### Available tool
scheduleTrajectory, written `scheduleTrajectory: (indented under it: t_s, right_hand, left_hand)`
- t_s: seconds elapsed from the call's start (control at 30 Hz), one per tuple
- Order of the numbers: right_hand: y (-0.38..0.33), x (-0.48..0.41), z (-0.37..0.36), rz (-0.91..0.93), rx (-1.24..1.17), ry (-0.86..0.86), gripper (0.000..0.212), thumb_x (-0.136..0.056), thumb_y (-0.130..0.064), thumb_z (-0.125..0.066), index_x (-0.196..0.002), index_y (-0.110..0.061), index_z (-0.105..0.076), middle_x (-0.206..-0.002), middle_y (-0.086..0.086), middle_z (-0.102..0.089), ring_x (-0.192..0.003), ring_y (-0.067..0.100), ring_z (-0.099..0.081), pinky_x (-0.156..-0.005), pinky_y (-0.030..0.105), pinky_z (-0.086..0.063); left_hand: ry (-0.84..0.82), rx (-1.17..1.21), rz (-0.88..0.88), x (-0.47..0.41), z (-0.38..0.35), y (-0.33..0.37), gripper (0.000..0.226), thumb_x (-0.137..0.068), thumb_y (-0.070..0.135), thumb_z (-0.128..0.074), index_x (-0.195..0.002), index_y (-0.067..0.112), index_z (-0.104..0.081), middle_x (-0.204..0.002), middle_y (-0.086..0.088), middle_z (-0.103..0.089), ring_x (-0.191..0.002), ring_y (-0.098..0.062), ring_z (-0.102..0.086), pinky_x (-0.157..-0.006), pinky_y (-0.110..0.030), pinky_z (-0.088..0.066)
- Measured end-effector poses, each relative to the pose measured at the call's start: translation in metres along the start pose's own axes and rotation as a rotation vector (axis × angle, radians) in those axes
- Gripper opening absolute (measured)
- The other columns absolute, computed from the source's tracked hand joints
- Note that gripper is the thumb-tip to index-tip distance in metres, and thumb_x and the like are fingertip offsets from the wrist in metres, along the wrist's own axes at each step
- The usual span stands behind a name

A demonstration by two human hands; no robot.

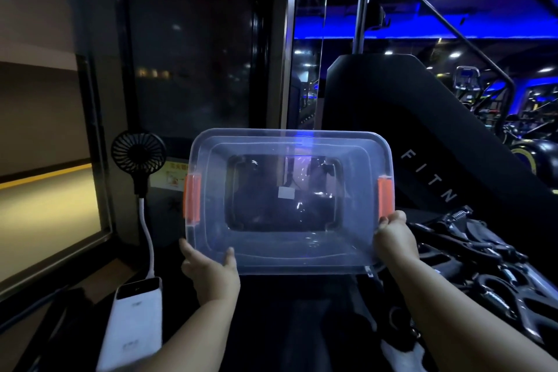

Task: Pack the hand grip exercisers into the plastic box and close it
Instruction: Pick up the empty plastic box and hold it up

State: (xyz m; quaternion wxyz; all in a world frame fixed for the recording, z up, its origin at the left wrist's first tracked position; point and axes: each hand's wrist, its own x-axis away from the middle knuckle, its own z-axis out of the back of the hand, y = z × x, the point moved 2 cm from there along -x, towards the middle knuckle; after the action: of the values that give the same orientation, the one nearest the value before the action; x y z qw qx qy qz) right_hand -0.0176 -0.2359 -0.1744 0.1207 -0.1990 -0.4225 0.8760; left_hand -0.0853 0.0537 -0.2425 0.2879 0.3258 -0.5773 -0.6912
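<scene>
Plastic box [302,254] held up, left hand [210,270] and right hand [394,238] gripping its lower corners

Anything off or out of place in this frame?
Nothing damaged or spilled. The plastic box is held up, tipped to face the camera, by the left hand and right hand at its lower corners; no exercisers show inside. The hand grip exercisers lie in a loose heap at right.

Clear plastic box [211,248], 2 orange latches [192,200]; black fan [138,153]; white power bank [133,326].
</scene>
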Motion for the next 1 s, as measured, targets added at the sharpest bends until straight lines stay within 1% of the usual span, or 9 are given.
scheduleTrajectory:
  t_s: [0.23,0.37,0.47,0.53,0.63,0.7,0.77,0.87,1.0]
  right_hand:
    - [-0.004,-0.009,-0.011,-0.066,0.198,-0.043,0.019,-0.101,-0.029,-0.027,-0.105,-0.014,-0.037,-0.089,0.009,-0.051,-0.088,0.033,-0.052,-0.077,0.039,-0.036]
    - [-0.006,-0.011,-0.016,-0.055,0.241,-0.032,0.021,-0.102,-0.032,-0.026,-0.105,-0.016,-0.038,-0.09,0.009,-0.052,-0.095,0.035,-0.056,-0.077,0.039,-0.034]
    - [-0.007,-0.011,-0.015,-0.047,0.245,-0.023,0.025,-0.102,-0.033,-0.026,-0.109,-0.014,-0.04,-0.1,0.013,-0.058,-0.101,0.036,-0.056,-0.077,0.039,-0.034]
    - [-0.007,-0.012,-0.015,-0.039,0.237,-0.026,0.026,-0.101,-0.033,-0.027,-0.111,-0.014,-0.041,-0.106,0.016,-0.061,-0.097,0.035,-0.056,-0.076,0.039,-0.035]
    - [-0.007,-0.013,-0.015,-0.028,0.223,-0.035,0.026,-0.102,-0.033,-0.028,-0.112,-0.013,-0.042,-0.106,0.016,-0.061,-0.087,0.032,-0.051,-0.075,0.038,-0.035]
    - [-0.007,-0.013,-0.015,-0.017,0.222,-0.031,0.025,-0.102,-0.033,-0.029,-0.111,-0.013,-0.042,-0.105,0.017,-0.061,-0.091,0.033,-0.053,-0.074,0.038,-0.035]
    - [-0.007,-0.012,-0.015,-0.01,0.226,-0.036,0.025,-0.101,-0.032,-0.029,-0.111,-0.013,-0.041,-0.1,0.015,-0.058,-0.09,0.033,-0.053,-0.074,0.038,-0.035]
    - [-0.008,-0.01,-0.014,-0.009,0.235,-0.055,0.024,-0.101,-0.032,-0.029,-0.111,-0.014,-0.04,-0.091,0.011,-0.052,-0.085,0.031,-0.048,-0.074,0.037,-0.034]
    - [-0.009,-0.009,-0.014,0.016,0.263,-0.101,0.021,-0.101,-0.035,-0.029,-0.107,-0.017,-0.038,-0.091,0.008,-0.051,-0.092,0.033,-0.054,-0.074,0.037,-0.035]
  left_hand:
    - [-0.032,-0.016,0.069,-0.003,0.001,0.004,0.102,-0.085,0.019,-0.069,-0.151,0.026,0.009,-0.151,-0.021,-0.015,-0.118,-0.044,-0.048,-0.089,-0.049,-0.045]
    - [-0.038,0.004,0.114,0.0,0.0,0.0,0.11,-0.082,0.019,-0.072,-0.149,0.033,0.014,-0.15,-0.023,-0.02,-0.118,-0.045,-0.05,-0.091,-0.053,-0.047]
    - [-0.031,0.03,0.135,0.0,-0.002,-0.001,0.112,-0.081,0.021,-0.074,-0.149,0.033,0.014,-0.149,-0.022,-0.024,-0.119,-0.043,-0.05,-0.091,-0.051,-0.047]
    - [-0.035,0.093,0.178,0.002,-0.005,-0.004,0.113,-0.08,0.022,-0.074,-0.148,0.033,0.016,-0.149,-0.018,-0.031,-0.121,-0.041,-0.05,-0.094,-0.05,-0.045]
    - [-0.035,0.207,0.247,0.006,-0.01,-0.007,0.114,-0.08,0.024,-0.074,-0.148,0.031,0.018,-0.136,-0.008,-0.05,-0.114,-0.034,-0.057,-0.098,-0.047,-0.045]
    - [-0.047,0.255,0.289,0.007,-0.014,-0.01,0.113,-0.081,0.023,-0.073,-0.148,0.028,0.018,-0.119,-0.003,-0.058,-0.105,-0.029,-0.061,-0.096,-0.046,-0.045]
    - [-0.059,0.325,0.354,0.006,-0.018,-0.014,0.115,-0.08,0.023,-0.074,-0.146,0.034,0.019,-0.111,-0.004,-0.064,-0.099,-0.027,-0.064,-0.096,-0.047,-0.047]
    - [-0.045,0.389,0.427,0.006,-0.021,-0.016,0.113,-0.075,0.021,-0.078,-0.142,0.046,0.009,-0.11,-0.013,-0.065,-0.093,-0.031,-0.067,-0.092,-0.05,-0.051]
    - [0.011,0.458,0.431,0.006,-0.019,-0.013,0.102,-0.076,0.008,-0.075,-0.141,0.043,-0.006,-0.099,-0.013,-0.063,-0.082,-0.03,-0.067,-0.089,-0.048,-0.053]
